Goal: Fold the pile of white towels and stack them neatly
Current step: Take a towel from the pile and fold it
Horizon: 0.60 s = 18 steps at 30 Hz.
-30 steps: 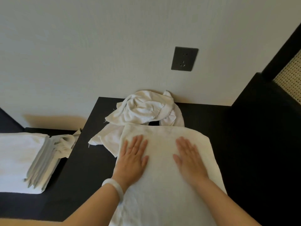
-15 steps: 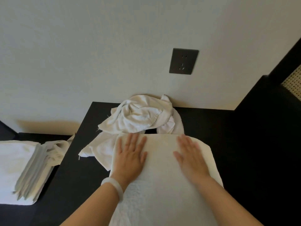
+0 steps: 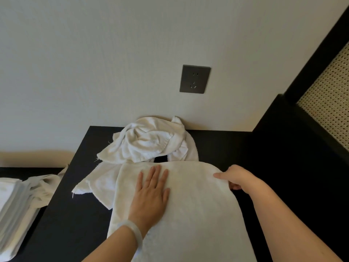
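A white towel (image 3: 194, 208) lies spread flat on the black table (image 3: 71, 220) in front of me. My left hand (image 3: 151, 193) presses flat on its left part, fingers straight. My right hand (image 3: 236, 178) grips the towel's far right edge, thumb on top and fingers curled under it. Behind the towel, against the wall, sits a crumpled pile of white towels (image 3: 149, 142). A stack of folded white towels (image 3: 13, 210) rests on a lower surface at the left edge.
A dark wall socket (image 3: 194, 79) is on the pale wall above the pile. Dark furniture with a woven cane panel (image 3: 328, 103) rises on the right. One loose towel corner (image 3: 88, 186) sticks out left of the flat towel.
My right hand has slid from lying flat on the towel to its far right edge and taken hold of it. The left hand stays pressed flat.
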Available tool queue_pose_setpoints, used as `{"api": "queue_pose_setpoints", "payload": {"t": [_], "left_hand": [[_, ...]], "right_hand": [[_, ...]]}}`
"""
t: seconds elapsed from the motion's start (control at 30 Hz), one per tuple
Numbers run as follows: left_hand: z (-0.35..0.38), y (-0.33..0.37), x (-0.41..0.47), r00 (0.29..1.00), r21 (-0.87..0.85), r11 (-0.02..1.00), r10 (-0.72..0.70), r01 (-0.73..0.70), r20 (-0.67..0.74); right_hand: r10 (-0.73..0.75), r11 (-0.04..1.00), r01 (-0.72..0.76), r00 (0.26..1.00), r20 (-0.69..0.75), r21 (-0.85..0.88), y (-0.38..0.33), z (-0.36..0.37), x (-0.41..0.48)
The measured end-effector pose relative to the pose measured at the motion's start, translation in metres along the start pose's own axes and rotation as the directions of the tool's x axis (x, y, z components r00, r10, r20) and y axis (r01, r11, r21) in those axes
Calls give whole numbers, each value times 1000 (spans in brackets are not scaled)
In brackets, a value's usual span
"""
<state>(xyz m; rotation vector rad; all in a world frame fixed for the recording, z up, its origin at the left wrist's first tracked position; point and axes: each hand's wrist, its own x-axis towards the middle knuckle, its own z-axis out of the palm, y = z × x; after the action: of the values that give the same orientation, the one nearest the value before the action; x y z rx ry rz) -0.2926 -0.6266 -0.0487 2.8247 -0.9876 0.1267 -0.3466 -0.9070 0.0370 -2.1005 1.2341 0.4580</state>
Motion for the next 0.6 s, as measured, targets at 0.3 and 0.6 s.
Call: {"api": "queue_pose_setpoints", "payload": {"t": [0.3, 0.6], "left_hand": [[1, 0, -2, 1000, 7, 1000, 8, -8, -11], [0, 1, -1, 1000, 5, 1000, -6, 6, -5]], "right_hand": [[-96, 680, 159, 987, -127, 716, 10, 14, 0], [-4, 806, 364, 792, -610, 466, 5, 28, -11]]}}
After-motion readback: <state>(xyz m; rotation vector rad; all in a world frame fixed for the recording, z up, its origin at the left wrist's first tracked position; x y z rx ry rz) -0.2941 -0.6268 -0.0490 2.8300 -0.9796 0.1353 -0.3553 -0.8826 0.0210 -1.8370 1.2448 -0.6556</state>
